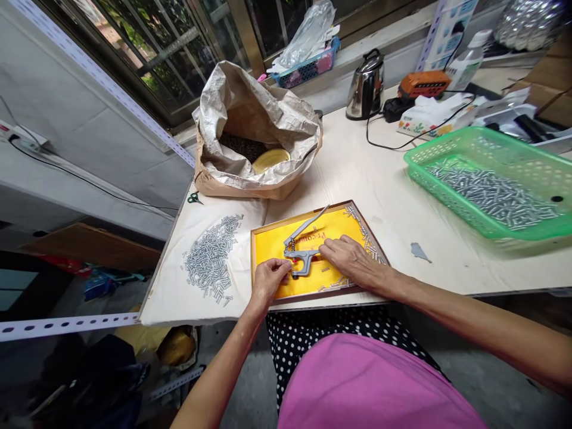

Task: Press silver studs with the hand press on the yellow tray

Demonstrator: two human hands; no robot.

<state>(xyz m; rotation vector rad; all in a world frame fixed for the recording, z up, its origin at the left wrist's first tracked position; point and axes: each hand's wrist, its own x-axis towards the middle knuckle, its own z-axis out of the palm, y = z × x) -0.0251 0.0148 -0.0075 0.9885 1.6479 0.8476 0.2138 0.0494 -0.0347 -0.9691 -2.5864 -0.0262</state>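
A grey metal lever tool (304,255) with a spring and a raised long handle lies in a shallow yellow-bottomed tray (268,244). My left hand (270,279) is closed in a pinch at the tool's lower left jaw; whatever is between the fingertips is too small to make out. My right hand (351,259) has curled fingers at the tool's right end, and what they hold is hidden. Small metal pins (366,238) lie along the tray's right side and near its front edge. A few loose ones rest around the tool.
Left of the tray is a heap of small metal pins (210,259) on white cloth. Behind stands an open sack (259,187) containing a yellow dish (271,159). A green basket (482,223) of metal pins is at right. Scissors (195,198), a kettle (365,89) and cables lie farther off.
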